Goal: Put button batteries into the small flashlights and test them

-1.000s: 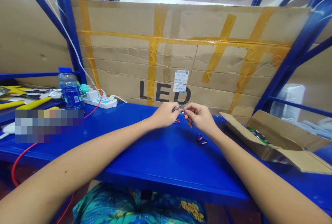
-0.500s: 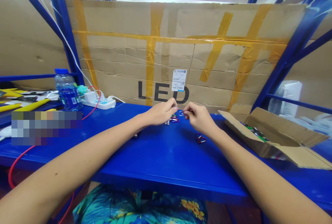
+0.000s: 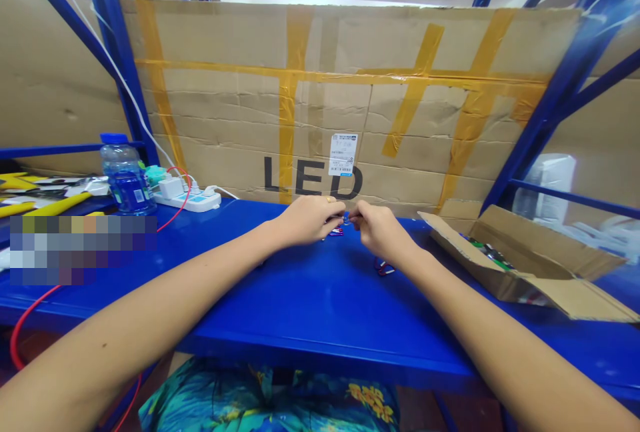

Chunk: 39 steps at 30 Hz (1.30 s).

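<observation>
My left hand [image 3: 311,220] and my right hand [image 3: 377,227] meet above the blue table [image 3: 320,305], with their fingertips almost touching. My right hand pinches a small silver carabiner [image 3: 347,220], mostly covered by the fingers. The left fingers are pinched together too, and what they hold is too small to make out. Beneath the left hand, several coloured carabiners [image 3: 337,232] lie in a pile, partly hidden. Dark red carabiners [image 3: 384,267] rest on the table beside my right wrist.
On the right stands an open cardboard box [image 3: 520,285] with small green and dark items inside. At the left are a blue-capped bottle [image 3: 127,179], a white power strip [image 3: 197,203] and a red cable [image 3: 37,302]. A large cardboard sheet [image 3: 225,132] stands behind the table.
My left hand has lowered its fingers and come closer to my right fingertips. The silver carabiner, plainly visible before, is now mostly covered between the hands.
</observation>
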Motion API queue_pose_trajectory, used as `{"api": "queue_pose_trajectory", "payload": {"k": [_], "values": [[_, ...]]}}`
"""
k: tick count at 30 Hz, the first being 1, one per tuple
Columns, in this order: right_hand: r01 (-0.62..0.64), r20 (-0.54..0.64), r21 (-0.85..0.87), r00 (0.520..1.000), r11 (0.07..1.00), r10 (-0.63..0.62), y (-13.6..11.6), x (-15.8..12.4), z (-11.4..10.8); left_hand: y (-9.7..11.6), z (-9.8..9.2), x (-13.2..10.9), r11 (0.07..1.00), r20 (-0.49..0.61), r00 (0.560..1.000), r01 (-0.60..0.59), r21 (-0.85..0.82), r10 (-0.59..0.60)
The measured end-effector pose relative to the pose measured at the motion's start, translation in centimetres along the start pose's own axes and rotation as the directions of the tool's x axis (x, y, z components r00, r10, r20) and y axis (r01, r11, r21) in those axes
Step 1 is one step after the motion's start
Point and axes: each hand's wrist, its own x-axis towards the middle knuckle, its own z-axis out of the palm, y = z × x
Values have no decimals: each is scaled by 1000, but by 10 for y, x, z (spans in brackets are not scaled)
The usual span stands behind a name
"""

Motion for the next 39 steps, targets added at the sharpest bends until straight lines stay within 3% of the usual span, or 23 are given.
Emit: {"api": "queue_pose_trajectory", "payload": {"k": [4, 9, 12, 16, 23, 26, 32, 39], "values": [[-33, -18, 39, 999, 999, 34, 0, 2, -1, -4, 1, 1, 996, 16, 997, 70, -59, -69], [-179, -112, 221, 972, 959, 207, 9, 4, -1, -16, 2, 2, 961, -2, 983, 179, -212, -183], [-222, -93, 283, 962, 933, 257, 15, 4, -1, -22, 3, 1, 939, -17, 973, 220, -265, -232], [-233, -52, 280, 965, 931, 257, 14, 5, -3, -25, 4, 1, 956, -67, 976, 188, -224, -208], [-231, -126, 276, 954, 933, 273, 11, 6, -3, -20, 5, 0, 976, -94, 984, 134, -170, -151], [-242, -98, 304, 954, 922, 283, 13, 5, -1, -21, 6, 0, 975, -106, 982, 135, -176, -155], [-292, 60, 381, 955, 877, 292, 15, 4, 7, -25, 9, 0, 922, -140, 964, 165, -351, -226], [-132, 59, 395, 991, 909, 119, 6, 1, 8, -15, 14, 0, 862, -134, 975, 88, -500, -177]]}}
